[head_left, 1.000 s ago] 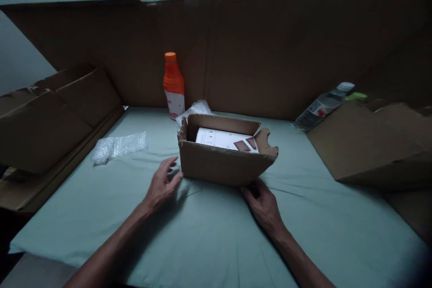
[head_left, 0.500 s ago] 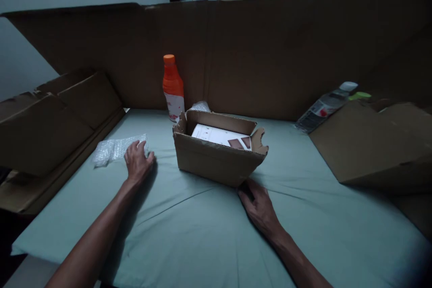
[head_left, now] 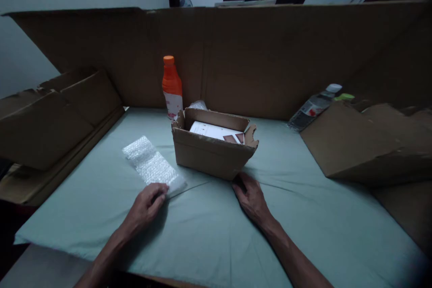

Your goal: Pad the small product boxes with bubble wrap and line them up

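Note:
A strip of clear bubble wrap (head_left: 150, 162) lies slanted on the pale green cloth. My left hand (head_left: 148, 202) is closed over its near end, thumb and fingers pinching the edge. My right hand (head_left: 251, 198) rests on the cloth at the lower right corner of a small open cardboard box (head_left: 205, 153). Its fingers are curled in, with a dark gap beside the thumb; whatever they hold is hidden. Inside the cardboard box sits a white carton (head_left: 216, 131) with brown squares printed on it.
An orange bottle (head_left: 172, 87) stands behind the box, beside more bubble wrap (head_left: 198, 105). At right, a clear plastic bottle (head_left: 313, 108) leans by a cardboard box (head_left: 357, 139). Folded cardboard (head_left: 50, 126) lines the left, and a tall cardboard panel (head_left: 256, 58) the back.
My left hand has drawn the bubble wrap toward me and to the right, turning it slantwise. My right hand stays by the box corner. The view has shifted slightly.

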A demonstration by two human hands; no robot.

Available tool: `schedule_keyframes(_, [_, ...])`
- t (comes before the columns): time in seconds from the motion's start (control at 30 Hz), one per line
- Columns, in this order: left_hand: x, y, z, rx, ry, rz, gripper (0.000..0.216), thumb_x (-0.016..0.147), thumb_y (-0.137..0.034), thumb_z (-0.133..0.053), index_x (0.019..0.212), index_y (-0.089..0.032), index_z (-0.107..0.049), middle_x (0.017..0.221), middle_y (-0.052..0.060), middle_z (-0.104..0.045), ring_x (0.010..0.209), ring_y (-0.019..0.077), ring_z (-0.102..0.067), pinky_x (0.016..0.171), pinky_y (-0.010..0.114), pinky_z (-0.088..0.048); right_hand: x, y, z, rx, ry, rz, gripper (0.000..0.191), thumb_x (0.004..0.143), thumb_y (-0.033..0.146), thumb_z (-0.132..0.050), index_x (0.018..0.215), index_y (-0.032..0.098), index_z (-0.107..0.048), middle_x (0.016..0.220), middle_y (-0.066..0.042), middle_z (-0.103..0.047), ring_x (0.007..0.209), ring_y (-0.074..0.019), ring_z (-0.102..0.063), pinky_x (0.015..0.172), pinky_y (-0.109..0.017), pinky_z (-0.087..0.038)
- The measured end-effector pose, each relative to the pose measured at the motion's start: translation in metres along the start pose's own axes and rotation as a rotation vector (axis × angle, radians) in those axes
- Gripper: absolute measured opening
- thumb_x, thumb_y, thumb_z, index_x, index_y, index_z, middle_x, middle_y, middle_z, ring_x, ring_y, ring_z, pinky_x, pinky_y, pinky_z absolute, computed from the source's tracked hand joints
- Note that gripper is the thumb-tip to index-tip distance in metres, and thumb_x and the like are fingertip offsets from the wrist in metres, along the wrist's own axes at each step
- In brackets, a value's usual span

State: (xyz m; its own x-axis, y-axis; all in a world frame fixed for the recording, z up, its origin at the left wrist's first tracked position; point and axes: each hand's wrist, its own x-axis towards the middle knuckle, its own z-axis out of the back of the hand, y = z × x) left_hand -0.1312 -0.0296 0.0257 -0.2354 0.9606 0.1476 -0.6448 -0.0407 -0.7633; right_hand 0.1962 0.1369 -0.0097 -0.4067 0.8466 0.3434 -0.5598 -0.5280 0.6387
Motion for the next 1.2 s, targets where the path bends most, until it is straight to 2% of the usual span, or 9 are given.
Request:
schedule_keyframes(0.17, [-0.071,-0.016,-0.002,-0.209,0.133,0.015,0.02,0.094,-0.035,-0.05,0.088,-0.024,-0.067,0.106,0.01,-0.075,0.107,0.0258,-0.068,0.092,0.041,-0.054,0.005,0.006,0.005,0.013,0.045,-0.016,0.038,0.087,0.032,-0.055,0.121,0.018,-0.067,0.12,-0.014,-0.072,0.11,-0.0315,-0.066,0.099,-0.052,-0.049])
schedule_keyframes(0.3, [-0.09,-0.034,0.006,-0.348,0.31,0.087,0.021,0.095,-0.037,-0.051,0.088,-0.024,-0.066,0.103,0.008,-0.075,0.099,0.0241,-0.069,0.087,0.037,-0.054,0.002,0.014,0.018,-0.001,0.035,-0.02,0.036,0.086,0.034,-0.053,0.113,0.019,-0.071,0.121,-0.013,-0.072,0.114,-0.0316,-0.065,0.101,-0.052,-0.049])
schedule_keyframes(0.37, [-0.093,-0.041,0.009,-0.377,0.322,0.127,0.022,0.095,-0.039,-0.052,0.089,-0.024,-0.067,0.101,0.007,-0.075,0.095,0.0233,-0.069,0.084,0.035,-0.054,-0.003,0.024,0.029,-0.032,0.045,-0.023,0.034,0.087,0.037,-0.054,0.11,0.02,-0.072,0.121,-0.013,-0.072,0.114,-0.0317,-0.066,0.099,-0.052,-0.051])
schedule_keyframes(0.57, [-0.085,-0.036,0.01,-0.242,0.029,0.208,0.026,0.09,-0.041,-0.051,0.084,-0.021,-0.068,0.078,0.003,-0.069,0.072,0.0186,-0.064,0.064,0.028,-0.049,-0.027,0.084,0.046,-0.016,0.169,0.133,0.027,0.093,0.035,-0.056,0.11,0.023,-0.072,0.11,-0.011,-0.076,0.104,-0.0284,-0.07,0.092,-0.048,-0.054])
schedule_keyframes(0.67, [-0.072,-0.028,0.006,-0.116,-0.113,0.228,0.027,0.088,-0.042,-0.049,0.081,-0.021,-0.066,0.073,0.001,-0.068,0.068,0.0178,-0.062,0.061,0.027,-0.048,-0.038,0.119,0.027,0.068,0.241,0.308,0.024,0.094,0.026,-0.055,0.113,0.023,-0.07,0.109,-0.009,-0.076,0.101,-0.0252,-0.07,0.09,-0.044,-0.054])
schedule_keyframes(0.77, [-0.062,-0.021,0.001,-0.052,-0.172,0.239,0.026,0.087,-0.04,-0.048,0.082,-0.022,-0.066,0.075,0.002,-0.071,0.069,0.0187,-0.064,0.063,0.028,-0.048,-0.046,0.144,-0.004,0.111,0.333,0.494,0.027,0.094,0.018,-0.056,0.118,0.02,-0.066,0.112,-0.01,-0.074,0.103,-0.0231,-0.068,0.088,-0.041,-0.052])
schedule_keyframes(0.9, [-0.06,-0.014,-0.002,0.009,-0.214,0.244,0.023,0.086,-0.037,-0.05,0.089,-0.022,-0.067,0.079,0.003,-0.073,0.072,0.0214,-0.067,0.068,0.032,-0.049,-0.045,0.155,-0.037,0.004,0.48,0.607,0.033,0.091,0.02,-0.06,0.124,0.02,-0.061,0.128,-0.011,-0.067,0.114,-0.0263,-0.06,0.093,-0.043,-0.048])
schedule_keyframes(1.0, [-0.068,-0.012,0.0,0.043,-0.269,0.225,0.027,0.086,-0.035,-0.052,0.105,-0.021,-0.066,0.096,0.008,-0.074,0.083,0.0239,-0.069,0.076,0.037,-0.053,-0.042,0.153,-0.052,-0.09,0.531,0.628,0.032,0.091,0.022,-0.063,0.122,0.019,-0.061,0.132,-0.012,-0.064,0.118,-0.0283,-0.056,0.096,-0.043,-0.046])
schedule_keyframes(1.2, [-0.105,-0.012,-0.001,0.201,-0.338,-0.123,0.032,0.09,-0.028,-0.062,0.121,-0.023,-0.061,0.119,0.011,-0.065,0.113,0.0268,-0.062,0.097,0.043,-0.052,-0.045,0.15,-0.061,-0.18,0.457,0.665,0.02,0.094,0.016,-0.057,0.113,0.019,-0.062,0.126,-0.012,-0.065,0.113,-0.0274,-0.055,0.094,-0.043,-0.043])
